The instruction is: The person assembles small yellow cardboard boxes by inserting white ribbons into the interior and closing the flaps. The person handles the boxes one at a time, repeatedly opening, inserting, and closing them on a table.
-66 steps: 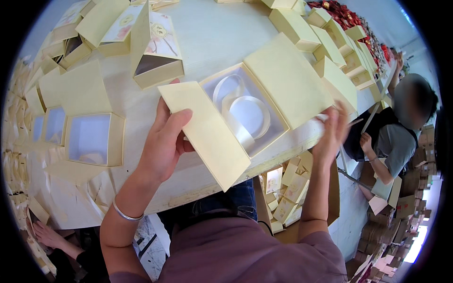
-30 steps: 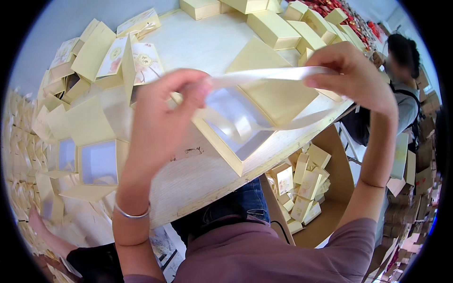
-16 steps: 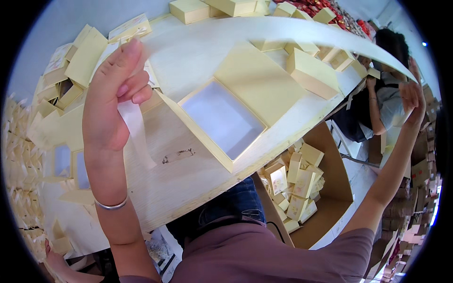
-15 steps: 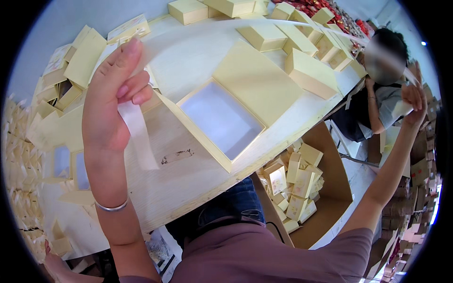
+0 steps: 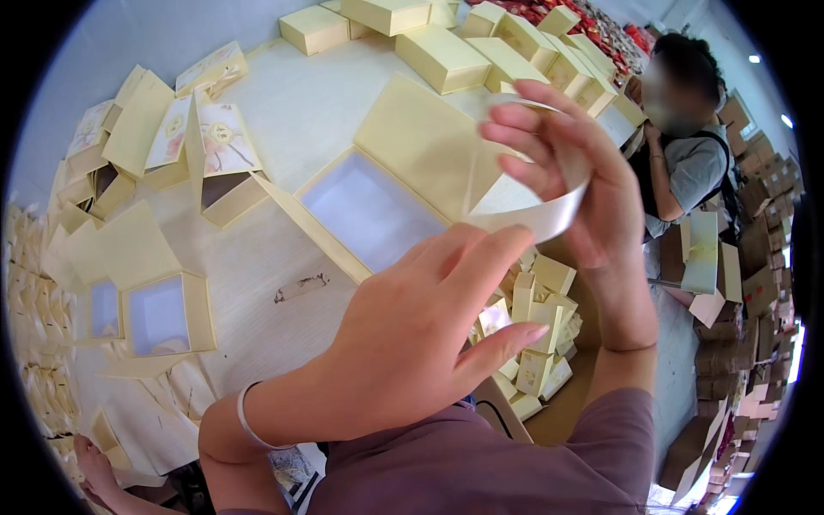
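Observation:
A white ribbon curves in a loose loop about the palm and fingers of my right hand, which is raised over the table edge with its fingers partly curled round the ribbon. My left hand is in front of it, palm down, thumb spread and index finger stretched out against the ribbon's lower edge. Its other fingertips are hidden. Below and behind both hands lies an open cream box with a pale inside, its lid folded back; my left hand covers its near corner.
Cream boxes are stacked along the far side. Open flower-printed boxes stand at the left, near another open box. A carton of small boxes stands below the edge. Another person is at the right; someone's hand shows lower left.
My hands were far apart, with the ribbon stretched between them. Both have come together over the near side of the table, and the ribbon now loops about my right hand.

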`<state>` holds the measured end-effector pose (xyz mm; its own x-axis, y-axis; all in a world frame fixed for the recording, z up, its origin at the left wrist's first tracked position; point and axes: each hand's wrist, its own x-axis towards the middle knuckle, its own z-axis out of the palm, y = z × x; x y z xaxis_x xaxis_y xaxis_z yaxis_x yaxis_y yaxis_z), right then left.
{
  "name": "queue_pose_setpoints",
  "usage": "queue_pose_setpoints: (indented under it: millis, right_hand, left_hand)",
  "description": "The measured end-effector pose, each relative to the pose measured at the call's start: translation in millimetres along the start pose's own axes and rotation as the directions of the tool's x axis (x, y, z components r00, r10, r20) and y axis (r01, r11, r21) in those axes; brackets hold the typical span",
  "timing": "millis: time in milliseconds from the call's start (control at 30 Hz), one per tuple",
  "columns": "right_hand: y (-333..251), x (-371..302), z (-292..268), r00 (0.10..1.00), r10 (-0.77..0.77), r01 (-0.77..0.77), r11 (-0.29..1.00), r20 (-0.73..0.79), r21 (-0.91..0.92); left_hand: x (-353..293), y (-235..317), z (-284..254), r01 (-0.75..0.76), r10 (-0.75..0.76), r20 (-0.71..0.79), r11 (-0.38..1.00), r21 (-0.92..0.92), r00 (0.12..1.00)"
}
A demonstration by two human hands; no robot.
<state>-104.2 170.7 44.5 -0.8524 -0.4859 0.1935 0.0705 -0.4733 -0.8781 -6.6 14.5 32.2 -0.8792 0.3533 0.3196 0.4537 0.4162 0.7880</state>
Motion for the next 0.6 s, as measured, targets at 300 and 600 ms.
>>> queue_pose_setpoints:
  millis: [300,600]
  right_hand:
    - [13.2,5.3,20.2,0.998,-0.070,0.070,0.986,-0.005,0.148]
    - [8.0,8.2,27.1,0.993,-0.115,0.109,0.960,0.008,0.259]
  left_hand:
    - [11.2,-21.0,-0.7,-0.022,0.101,-0.363,0.976,0.215,0.926]
    - [22.0,-29.9,3.3,0.029,-0.050,-0.174,0.993,-0.118,0.984]
